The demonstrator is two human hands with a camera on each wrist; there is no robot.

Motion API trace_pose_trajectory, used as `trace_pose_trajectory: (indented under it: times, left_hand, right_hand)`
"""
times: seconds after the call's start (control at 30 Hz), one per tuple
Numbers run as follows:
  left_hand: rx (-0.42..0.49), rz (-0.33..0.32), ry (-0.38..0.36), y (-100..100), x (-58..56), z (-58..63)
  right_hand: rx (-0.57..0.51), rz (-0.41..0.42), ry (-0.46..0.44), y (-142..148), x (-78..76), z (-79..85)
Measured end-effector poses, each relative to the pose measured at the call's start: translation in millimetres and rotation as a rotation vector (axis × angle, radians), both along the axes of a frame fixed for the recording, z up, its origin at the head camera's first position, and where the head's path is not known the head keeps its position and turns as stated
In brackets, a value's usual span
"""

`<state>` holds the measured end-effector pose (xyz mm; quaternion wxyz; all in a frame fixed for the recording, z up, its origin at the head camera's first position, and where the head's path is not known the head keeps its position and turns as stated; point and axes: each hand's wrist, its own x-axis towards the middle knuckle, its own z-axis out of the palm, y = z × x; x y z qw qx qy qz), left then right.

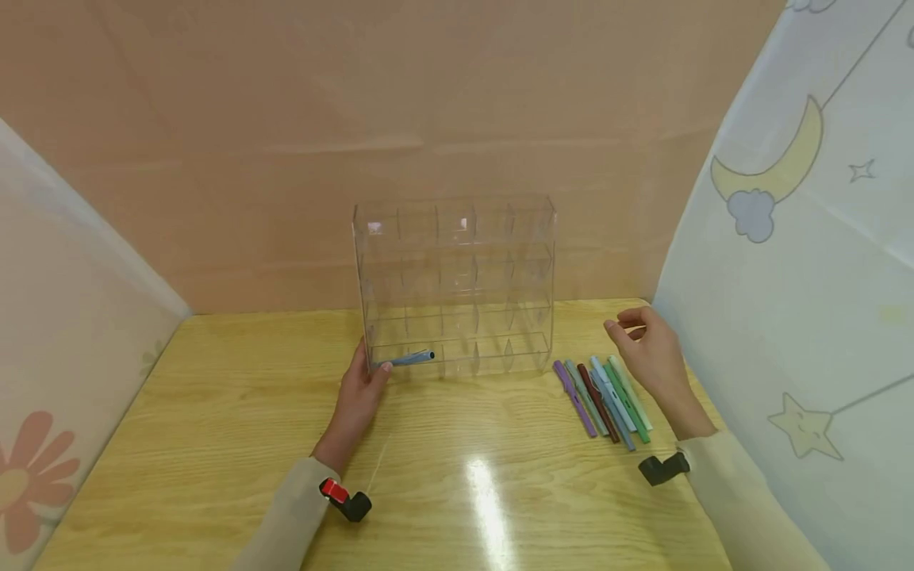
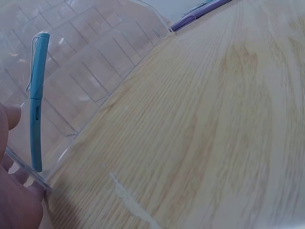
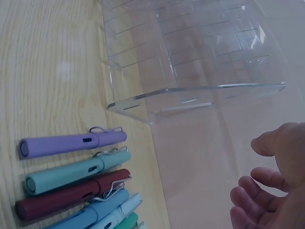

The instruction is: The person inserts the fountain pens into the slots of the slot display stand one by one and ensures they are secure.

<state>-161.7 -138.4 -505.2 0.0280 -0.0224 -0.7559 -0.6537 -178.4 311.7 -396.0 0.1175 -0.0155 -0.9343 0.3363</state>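
Observation:
A clear acrylic rack [image 1: 493, 346] with rows of small compartments stands upright at the back of the table. At its lower left corner my left hand [image 1: 362, 390] grips the side panel, thumb in front and fingers around the outside. A blue fountain pen [image 2: 38, 90] leans in the bottom left compartment, close to the thumb; its clip end points right in the head view. My right hand [image 1: 651, 349] hovers beyond the row of pens, fingers loosely curled and holding nothing. Nearest to the rack in that row lies a purple pen [image 3: 71, 144], followed by a dark red pen [image 3: 71, 195].
Several more capped pens lie side by side right of the rack, among them a grey-green pen [image 3: 76, 172], a light blue pen [image 1: 612, 394] and a green pen [image 1: 630, 400]. Behind the wooden table [image 1: 214, 444] hangs an orange-brown cloth [image 1: 286, 143]; patterned white cloths flank both sides.

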Motion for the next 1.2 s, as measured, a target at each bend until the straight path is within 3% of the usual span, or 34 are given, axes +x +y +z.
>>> trace_pose_trajectory:
  times: [0.7, 1.2]
  left_hand:
    - [0.022, 0.011, 0.002, -1, -1.8, -3.7]
    - [0.031, -0.001, -0.014, -1, -0.4, -2.3]
  right_hand:
    - [0.035, 0.004, -0.123, 31, -5.3, -32.7]
    - [0.127, 0.037, -0.199, 44, -8.4, -52.7]
